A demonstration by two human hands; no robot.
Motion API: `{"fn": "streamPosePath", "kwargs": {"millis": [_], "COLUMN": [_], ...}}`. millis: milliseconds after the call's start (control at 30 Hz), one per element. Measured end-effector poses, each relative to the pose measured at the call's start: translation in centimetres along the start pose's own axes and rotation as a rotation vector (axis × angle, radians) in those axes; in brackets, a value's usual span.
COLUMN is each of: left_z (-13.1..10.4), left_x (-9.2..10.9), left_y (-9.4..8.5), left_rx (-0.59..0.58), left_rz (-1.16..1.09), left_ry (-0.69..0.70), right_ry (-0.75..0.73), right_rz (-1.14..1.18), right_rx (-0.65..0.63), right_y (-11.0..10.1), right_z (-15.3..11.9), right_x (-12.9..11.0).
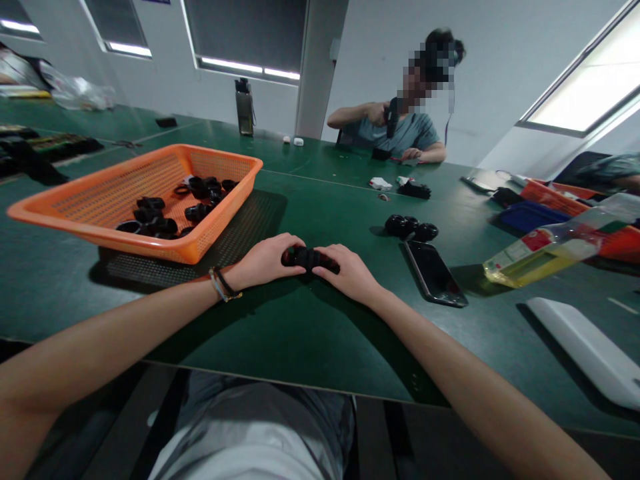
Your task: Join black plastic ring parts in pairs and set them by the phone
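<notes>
Between my two hands, just above or on the green table [320,200], is a dark, shiny black part [309,259] with rounded sections; its exact kind is not clear. My left hand [267,260] has its fingers closed around the left end. The right end sits in the closed fingers of my right hand [349,270]. To the left, an orange perforated basket [220,223] holds several loose black ring-like parts [155,220]. Beyond my right hand lies a small cluster of similar rounded black parts [411,227].
A smartphone [435,273], a tilted bottle of yellow liquid [545,250] and a white slab-shaped object [583,347] lie at right. Farther back stand a dark drink bottle [245,110] and orange and blue trays [533,217]. Across the table, a person [400,130] holds a black tool.
</notes>
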State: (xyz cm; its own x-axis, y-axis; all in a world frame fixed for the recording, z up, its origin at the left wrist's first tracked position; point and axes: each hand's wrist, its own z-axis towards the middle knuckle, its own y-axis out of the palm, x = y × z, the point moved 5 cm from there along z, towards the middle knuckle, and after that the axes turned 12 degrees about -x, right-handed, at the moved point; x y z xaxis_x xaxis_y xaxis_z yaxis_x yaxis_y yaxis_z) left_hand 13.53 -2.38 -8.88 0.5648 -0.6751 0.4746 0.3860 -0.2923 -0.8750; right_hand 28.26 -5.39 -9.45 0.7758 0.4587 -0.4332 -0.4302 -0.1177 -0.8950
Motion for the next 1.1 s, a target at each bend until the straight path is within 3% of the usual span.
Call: {"fn": "streamPosePath", "kwargs": {"millis": [467,1100], "left_z": [0.01,0.03], "left_x": [0.07,0.05], "left_y": [-0.01,0.0], "left_rx": [-0.005,-0.016], "left_rz": [0.005,0.002], "left_ry": [0.001,-0.036], "right_ry": [0.062,0.062], "right_rz": [0.121,0.094], "right_rx": [0.005,-0.01], "right_y": [0.21,0.2], "right_z": [-0.08,0.08], "right_x": [0.44,0.34]}}
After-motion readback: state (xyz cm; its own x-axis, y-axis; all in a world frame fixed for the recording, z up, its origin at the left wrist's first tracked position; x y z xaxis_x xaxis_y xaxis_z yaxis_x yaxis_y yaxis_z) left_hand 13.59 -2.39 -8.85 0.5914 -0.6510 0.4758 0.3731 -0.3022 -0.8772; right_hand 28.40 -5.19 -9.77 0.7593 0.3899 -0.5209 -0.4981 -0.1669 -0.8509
